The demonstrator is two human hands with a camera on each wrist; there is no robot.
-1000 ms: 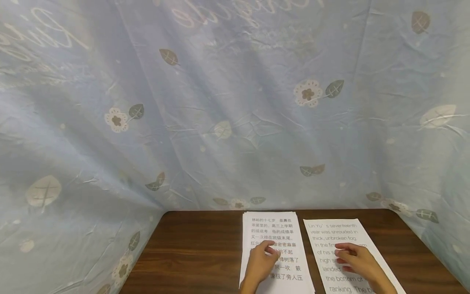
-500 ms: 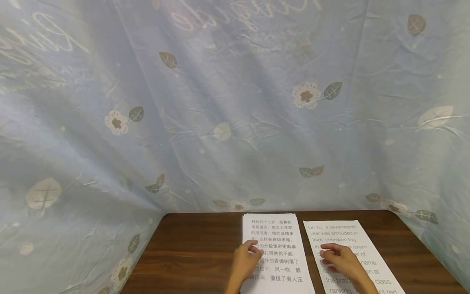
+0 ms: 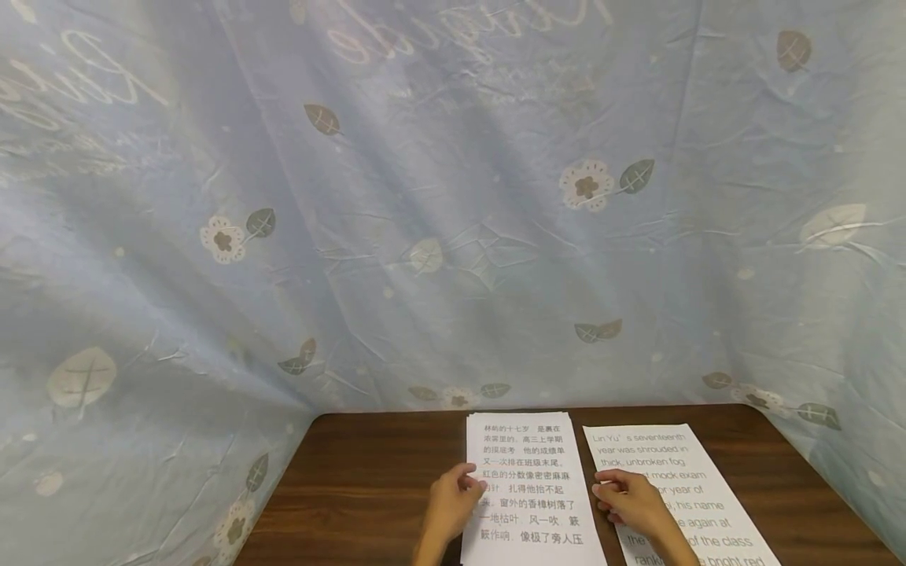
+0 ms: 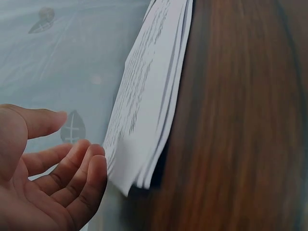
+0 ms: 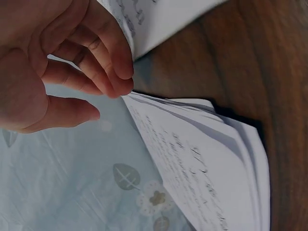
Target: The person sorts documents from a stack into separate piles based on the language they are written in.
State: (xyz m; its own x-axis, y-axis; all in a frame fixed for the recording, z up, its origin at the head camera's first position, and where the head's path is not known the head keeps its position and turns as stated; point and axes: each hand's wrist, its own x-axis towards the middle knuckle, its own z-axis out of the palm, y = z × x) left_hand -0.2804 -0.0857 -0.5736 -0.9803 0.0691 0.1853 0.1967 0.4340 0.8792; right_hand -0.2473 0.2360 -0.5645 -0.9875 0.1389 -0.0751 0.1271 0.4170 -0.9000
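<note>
Wooden table (image 3: pixel 368 472), left hand (image 3: pixel 450 503) beside printed stack (image 3: pixel 531 503), right hand (image 3: pixel 631 503) by English sheet (image 3: pixel 708 511), all fingers (image 4: pixel 94 180) relaxed, empty

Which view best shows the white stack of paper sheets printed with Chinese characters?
The head view: the white paper stack faces up there with readable characters, though the frame crops its near end. Both wrist views show it obliquely, with layered edges but unreadable print.
</note>
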